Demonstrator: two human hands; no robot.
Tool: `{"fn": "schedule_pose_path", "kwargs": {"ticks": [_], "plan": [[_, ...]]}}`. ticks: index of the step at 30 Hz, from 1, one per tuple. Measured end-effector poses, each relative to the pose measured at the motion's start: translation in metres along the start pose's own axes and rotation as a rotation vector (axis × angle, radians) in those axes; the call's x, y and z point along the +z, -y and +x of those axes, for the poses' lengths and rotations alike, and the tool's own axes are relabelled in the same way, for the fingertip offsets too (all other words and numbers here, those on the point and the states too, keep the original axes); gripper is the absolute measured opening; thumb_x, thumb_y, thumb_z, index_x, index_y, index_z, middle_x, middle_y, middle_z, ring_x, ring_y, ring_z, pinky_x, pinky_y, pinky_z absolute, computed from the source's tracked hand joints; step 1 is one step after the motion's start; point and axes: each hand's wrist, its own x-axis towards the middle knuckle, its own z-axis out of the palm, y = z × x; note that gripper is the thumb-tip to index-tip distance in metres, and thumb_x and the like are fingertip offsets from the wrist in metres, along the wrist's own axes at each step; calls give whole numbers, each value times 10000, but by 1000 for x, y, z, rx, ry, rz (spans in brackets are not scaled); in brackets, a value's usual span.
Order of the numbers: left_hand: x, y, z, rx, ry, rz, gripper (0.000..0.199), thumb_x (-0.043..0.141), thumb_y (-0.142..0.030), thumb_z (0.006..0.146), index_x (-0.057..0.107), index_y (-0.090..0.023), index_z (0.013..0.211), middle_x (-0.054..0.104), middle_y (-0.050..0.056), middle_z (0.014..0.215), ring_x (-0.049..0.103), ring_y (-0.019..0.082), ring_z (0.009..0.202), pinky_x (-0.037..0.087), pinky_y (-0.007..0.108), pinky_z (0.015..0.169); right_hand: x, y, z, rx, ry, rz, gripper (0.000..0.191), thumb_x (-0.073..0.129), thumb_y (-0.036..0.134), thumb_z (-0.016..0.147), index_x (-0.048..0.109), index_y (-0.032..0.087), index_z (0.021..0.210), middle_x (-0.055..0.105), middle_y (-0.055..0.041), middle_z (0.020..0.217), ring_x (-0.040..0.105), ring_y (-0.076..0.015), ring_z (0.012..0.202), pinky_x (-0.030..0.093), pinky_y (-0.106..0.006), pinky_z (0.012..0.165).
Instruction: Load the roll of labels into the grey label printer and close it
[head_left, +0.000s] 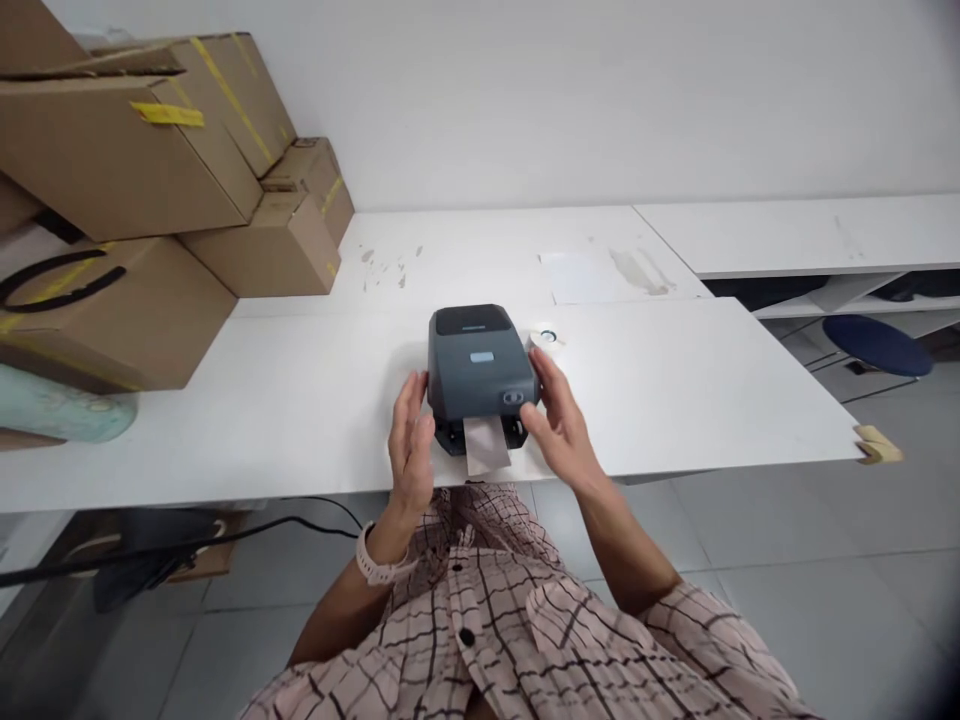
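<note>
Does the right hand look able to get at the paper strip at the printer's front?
Likely yes: the right hand is beside the printer, and the paper strip sticks out past its front edge with nothing covering the outer end.

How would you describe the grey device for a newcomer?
On the white table, look right of the cardboard boxes. Between the left hand and right hand sits the device; unlike the white roll beside it, it is boxy, with a pale strip at its front.
</note>
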Motion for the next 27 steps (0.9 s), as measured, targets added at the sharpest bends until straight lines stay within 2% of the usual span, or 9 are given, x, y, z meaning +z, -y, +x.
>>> {"fn": "schedule_pose_path", "kwargs": {"ticks": [4,9,12,14,15,18,20,24,27], "plan": [[4,4,47,69,15,59,612,574,-500,984,435,-321,1552,483,79,1626,403,293,1540,367,457,1251,-13,9,62,-119,11,89,742,407,675,1025,119,409,1656,258,-41,1736,240,-302,1613,379,-585,1244],[15,33,76,-253,148,369,776,674,-295,877,368,-271,1590,406,123,1668,369,366,1546,362,536,1235,-10,-3,150,-252,-18,27,747,323,675,1043,47,362,1662,275,-59,1719,281,-273,1596,387,-551,1236],[19,42,76,-336,161,448,838,670,-252,839,336,-235,1608,454,145,1633,417,384,1512,387,539,1212,-2,-7,171,-337,-127,-125,729,388,604,1046,110,318,1656,294,-93,1707,324,-284,1571,396,-540,1222],[20,43,75,-342,148,460,855,654,-251,843,304,-225,1623,449,152,1636,444,376,1495,413,521,1192,7,-4,168,-390,-195,-289,614,441,463,1047,291,260,1607,395,-125,1652,382,-293,1530,399,-525,1213],[20,42,75,-341,142,466,856,648,-247,843,302,-221,1625,457,154,1631,459,372,1484,423,516,1184,11,-3,163,-392,-163,-394,524,437,362,1044,403,221,1548,484,-143,1588,444,-291,1482,415,-502,1198],[19,40,76,-307,146,486,829,622,-200,830,345,-228,1611,522,140,1584,506,361,1447,432,514,1176,29,-1,144,-258,261,-786,426,384,114,991,610,131,1351,674,-177,1370,618,-284,1287,479,-422,1091],[18,42,78,-260,148,505,827,578,-140,818,358,-237,1609,573,117,1541,529,344,1431,430,510,1184,42,-7,136,-159,566,-952,378,443,71,955,678,94,1250,728,-207,1269,674,-309,1204,477,-417,1046],[16,48,80,-177,152,542,874,496,-47,786,334,-220,1627,627,102,1485,552,315,1416,415,504,1206,59,-21,137,-131,842,-952,240,559,113,936,751,78,1076,779,-233,1099,730,-340,1078,479,-426,984],[15,51,79,-165,151,529,880,497,-40,778,341,-228,1623,631,98,1482,555,309,1413,418,508,1207,54,-20,147,-136,1017,-863,267,562,195,971,753,124,1143,788,-177,1114,750,-284,974,518,-345,826]]}}
